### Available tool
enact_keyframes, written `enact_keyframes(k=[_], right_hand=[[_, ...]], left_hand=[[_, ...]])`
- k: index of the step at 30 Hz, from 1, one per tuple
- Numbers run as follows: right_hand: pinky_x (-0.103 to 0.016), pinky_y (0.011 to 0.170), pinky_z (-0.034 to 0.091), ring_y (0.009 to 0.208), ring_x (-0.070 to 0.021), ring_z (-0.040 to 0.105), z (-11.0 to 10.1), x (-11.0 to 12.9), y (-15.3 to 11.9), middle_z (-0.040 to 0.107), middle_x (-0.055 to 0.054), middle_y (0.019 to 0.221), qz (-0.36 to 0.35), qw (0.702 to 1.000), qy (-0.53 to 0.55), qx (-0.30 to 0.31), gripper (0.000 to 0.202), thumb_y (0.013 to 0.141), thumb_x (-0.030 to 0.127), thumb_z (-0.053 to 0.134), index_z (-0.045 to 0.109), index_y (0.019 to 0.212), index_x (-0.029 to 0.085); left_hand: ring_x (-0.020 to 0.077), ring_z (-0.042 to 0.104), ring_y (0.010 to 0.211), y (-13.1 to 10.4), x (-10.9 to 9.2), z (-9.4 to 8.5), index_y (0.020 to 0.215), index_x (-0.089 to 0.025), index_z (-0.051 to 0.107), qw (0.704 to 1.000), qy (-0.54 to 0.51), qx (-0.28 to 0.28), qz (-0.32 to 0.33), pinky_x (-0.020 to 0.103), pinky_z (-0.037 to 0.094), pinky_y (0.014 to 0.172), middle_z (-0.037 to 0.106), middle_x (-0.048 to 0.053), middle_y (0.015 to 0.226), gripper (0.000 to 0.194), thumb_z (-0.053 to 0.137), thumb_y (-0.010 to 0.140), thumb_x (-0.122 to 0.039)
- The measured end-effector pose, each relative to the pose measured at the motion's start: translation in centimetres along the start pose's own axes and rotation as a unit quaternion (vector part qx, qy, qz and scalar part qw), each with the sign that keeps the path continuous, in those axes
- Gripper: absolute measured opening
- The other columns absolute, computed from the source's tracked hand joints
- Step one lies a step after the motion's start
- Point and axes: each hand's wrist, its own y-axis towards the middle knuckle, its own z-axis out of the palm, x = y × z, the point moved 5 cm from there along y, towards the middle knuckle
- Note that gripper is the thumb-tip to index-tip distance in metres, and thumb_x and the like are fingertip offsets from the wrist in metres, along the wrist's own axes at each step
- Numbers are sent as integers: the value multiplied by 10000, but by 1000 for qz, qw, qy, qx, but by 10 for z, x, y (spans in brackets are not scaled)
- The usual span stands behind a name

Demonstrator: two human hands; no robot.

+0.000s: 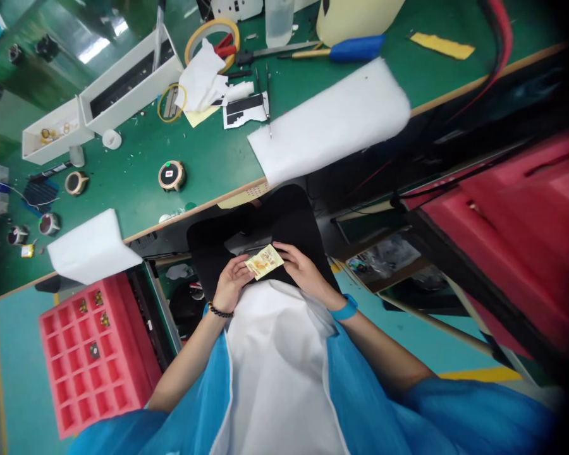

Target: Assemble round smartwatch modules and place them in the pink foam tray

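Note:
A small pale-yellow packet [264,262] with printing on it is held low over my lap, in front of the bench. My left hand [232,282] grips its left end, fingers curled at the edge; a beaded bracelet is on that wrist. At the packet's upper right corner, my right hand [304,270] pinches it between fingers and thumb. A blue band circles my right wrist. The black seat [284,212] of a stool lies just beyond both hands.
The green bench [218,164] carries a watch case [171,175], white foam sheets [332,120], a tape roll [212,39], a blue-handled tool [358,48] and white boxes [130,79]. A red foam tray [83,357] with a few small parts stands at lower left; red foam [516,227] is stacked right.

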Motion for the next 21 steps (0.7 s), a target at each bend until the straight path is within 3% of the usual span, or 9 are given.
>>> enact_keyframes(k=[2, 6, 9, 15, 21], right_hand=[[-143, 1004, 559, 1257, -86, 573, 2, -5, 1, 421, -118, 1450, 55, 993, 102, 36, 603, 868, 319, 539, 431, 1436, 145], [-171, 967, 592, 1193, -104, 611, 3, -8, 1, 438, -142, 1430, 94, 977, 184, 62, 721, 864, 439, 592, 352, 1485, 161], [-162, 937, 601, 1184, -99, 612, 2, -10, 4, 463, -141, 1405, 89, 979, 175, 45, 766, 844, 477, 632, 355, 1483, 158], [-115, 874, 593, 1096, -67, 634, 0, -16, 10, 540, -138, 1311, 87, 983, 159, 23, 644, 839, 461, 642, 503, 1341, 82], [-119, 828, 591, 1009, -59, 652, -13, -20, 9, 588, -135, 1219, 98, 983, 155, -3, 636, 836, 434, 638, 477, 1340, 81]], left_hand=[[165, 652, 1007, 2, 0, -1, 1199, -147, 607, 1000, 4, -5, 5, 304, 516, 948, 671, 78, 1094, 656, 910, 619, -189], [162, 655, 988, 5, 0, -3, 1201, -147, 604, 1000, 17, -8, 14, 304, 519, 939, 672, 77, 1077, 643, 900, 632, -198], [156, 655, 979, 7, 4, -2, 1192, -149, 605, 1000, 25, -2, 16, 294, 516, 934, 673, 70, 1056, 634, 899, 632, -195], [151, 655, 969, 11, 13, 4, 1184, -143, 603, 999, 41, 15, 6, 289, 511, 928, 673, 70, 1059, 621, 895, 640, -205], [163, 656, 976, 18, 18, 13, 1179, -136, 605, 998, 56, 33, -12, 312, 503, 950, 674, 86, 1078, 613, 891, 642, -218]])
